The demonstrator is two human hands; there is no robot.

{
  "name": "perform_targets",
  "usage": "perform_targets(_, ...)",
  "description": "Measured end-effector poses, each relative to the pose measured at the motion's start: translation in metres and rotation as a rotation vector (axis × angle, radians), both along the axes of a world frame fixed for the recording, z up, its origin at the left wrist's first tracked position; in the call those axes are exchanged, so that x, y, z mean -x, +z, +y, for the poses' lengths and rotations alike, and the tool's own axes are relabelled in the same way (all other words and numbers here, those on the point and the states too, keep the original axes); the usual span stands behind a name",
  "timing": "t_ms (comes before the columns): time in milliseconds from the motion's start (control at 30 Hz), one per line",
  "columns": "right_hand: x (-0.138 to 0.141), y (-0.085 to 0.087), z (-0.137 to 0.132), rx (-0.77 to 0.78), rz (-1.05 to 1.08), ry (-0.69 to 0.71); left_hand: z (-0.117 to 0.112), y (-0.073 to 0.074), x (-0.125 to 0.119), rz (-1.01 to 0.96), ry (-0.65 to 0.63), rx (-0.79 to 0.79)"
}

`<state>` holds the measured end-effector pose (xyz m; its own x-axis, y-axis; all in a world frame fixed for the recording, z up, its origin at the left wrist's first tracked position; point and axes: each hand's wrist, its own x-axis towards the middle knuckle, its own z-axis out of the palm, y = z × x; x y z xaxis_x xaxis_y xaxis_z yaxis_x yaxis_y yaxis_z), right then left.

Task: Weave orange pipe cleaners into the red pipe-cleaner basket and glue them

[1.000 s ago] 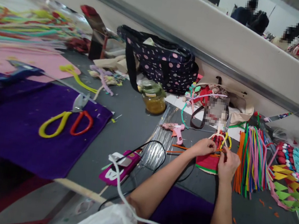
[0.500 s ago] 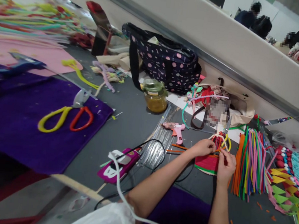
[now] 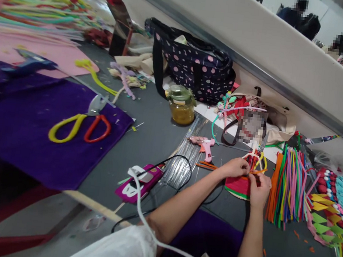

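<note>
My left hand point(image 3: 236, 169) and my right hand point(image 3: 259, 188) come together at the right of the table, fingertips pinched. Between them runs an orange pipe cleaner point(image 3: 260, 171), its free end sticking out past the right fingers. Right under the hands lies a flat red piece with a green and pale rim point(image 3: 237, 189), like a watermelon slice; the hands partly cover it. Just behind are yellow-handled scissors point(image 3: 263, 160). More orange pipe cleaners point(image 3: 206, 165) lie left of my left wrist. A bundle of coloured pipe cleaners point(image 3: 290, 187) sits right of my right hand.
A pink glue gun point(image 3: 205, 146) lies by clear glue sticks point(image 3: 181, 166). Further left are a lidded jar point(image 3: 181, 109), a magenta phone point(image 3: 138, 184), a dotted bag point(image 3: 193, 69) and large scissors point(image 3: 80, 128) on purple cloth point(image 3: 35, 129). A white cable point(image 3: 139, 207) crosses my left arm.
The view has shifted slightly. My hands stay together over the red piece, and the orange pipe cleaner now shows more clearly to the right of the fingers.
</note>
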<state>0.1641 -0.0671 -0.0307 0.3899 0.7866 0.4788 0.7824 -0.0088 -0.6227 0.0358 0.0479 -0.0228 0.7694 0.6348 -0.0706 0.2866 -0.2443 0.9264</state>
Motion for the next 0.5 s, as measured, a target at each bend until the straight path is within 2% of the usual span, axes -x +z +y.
perform_targets(267,-0.011,-0.007,-0.001,0.111,0.003,0.08,-0.002,0.003,0.002,0.096,-0.033,-0.085)
perform_targets(500,-0.024,-0.015,-0.002,0.217,0.121,0.15,-0.005,0.002,0.002,0.131,-0.084,-0.09)
